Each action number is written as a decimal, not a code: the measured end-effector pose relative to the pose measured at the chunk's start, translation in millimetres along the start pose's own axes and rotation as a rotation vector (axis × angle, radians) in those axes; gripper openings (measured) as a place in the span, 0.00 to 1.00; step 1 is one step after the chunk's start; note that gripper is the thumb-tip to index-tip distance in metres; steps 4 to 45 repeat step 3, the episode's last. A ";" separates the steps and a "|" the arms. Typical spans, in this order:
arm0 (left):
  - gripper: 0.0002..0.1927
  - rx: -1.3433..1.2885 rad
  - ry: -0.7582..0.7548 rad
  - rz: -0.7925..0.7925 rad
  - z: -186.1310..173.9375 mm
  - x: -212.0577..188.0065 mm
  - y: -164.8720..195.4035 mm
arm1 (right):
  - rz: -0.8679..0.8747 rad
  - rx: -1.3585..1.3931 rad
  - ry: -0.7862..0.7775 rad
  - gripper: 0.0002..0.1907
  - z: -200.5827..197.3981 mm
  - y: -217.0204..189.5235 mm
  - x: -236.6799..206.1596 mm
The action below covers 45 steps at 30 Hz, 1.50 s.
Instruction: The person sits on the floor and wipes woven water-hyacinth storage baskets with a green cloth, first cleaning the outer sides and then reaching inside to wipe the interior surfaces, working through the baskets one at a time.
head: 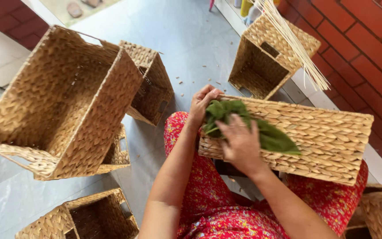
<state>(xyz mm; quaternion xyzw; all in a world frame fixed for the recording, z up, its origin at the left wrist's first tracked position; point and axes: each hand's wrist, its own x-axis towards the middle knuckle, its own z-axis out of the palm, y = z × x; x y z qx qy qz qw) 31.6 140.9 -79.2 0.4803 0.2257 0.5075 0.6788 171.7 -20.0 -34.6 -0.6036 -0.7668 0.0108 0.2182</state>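
Note:
A woven straw basket (328, 137) lies on its side across my lap, over a red flowered dress. A green cloth (273, 137) is spread on its upper side. My right hand (240, 144) presses flat on the cloth near its bunched end. My left hand (202, 102) grips the basket's left corner, fingers curled over the edge beside the cloth.
A large woven basket (63, 102) stands tipped at the left on smaller ones, with another (153, 88) behind it. One more basket (89, 219) sits at the bottom left, and one (266, 57) by the brick wall. Pale reed sticks (295, 42) lean at the top right.

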 end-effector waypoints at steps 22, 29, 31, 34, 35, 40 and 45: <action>0.16 -0.111 -0.011 -0.045 21.9 -0.2 47.3 | -0.104 0.110 0.020 0.33 -21.5 -11.0 19.7; 0.16 -0.111 -0.011 -0.045 21.9 -0.2 47.3 | -0.104 0.110 0.020 0.33 -21.5 -11.0 19.7; 0.16 -0.111 -0.011 -0.045 21.9 -0.2 47.3 | -0.104 0.110 0.020 0.33 -21.5 -11.0 19.7; 0.16 -0.111 -0.011 -0.045 21.9 -0.2 47.3 | -0.104 0.110 0.020 0.33 -21.5 -11.0 19.7; 0.16 -0.111 -0.011 -0.045 21.9 -0.2 47.3 | -0.104 0.110 0.020 0.33 -21.5 -11.0 19.7; 0.16 -0.111 -0.011 -0.045 21.9 -0.2 47.3 | -0.104 0.110 0.020 0.33 -21.5 -11.0 19.7; 0.16 -0.111 -0.011 -0.045 21.9 -0.2 47.3 | -0.104 0.110 0.020 0.33 -21.5 -11.0 19.7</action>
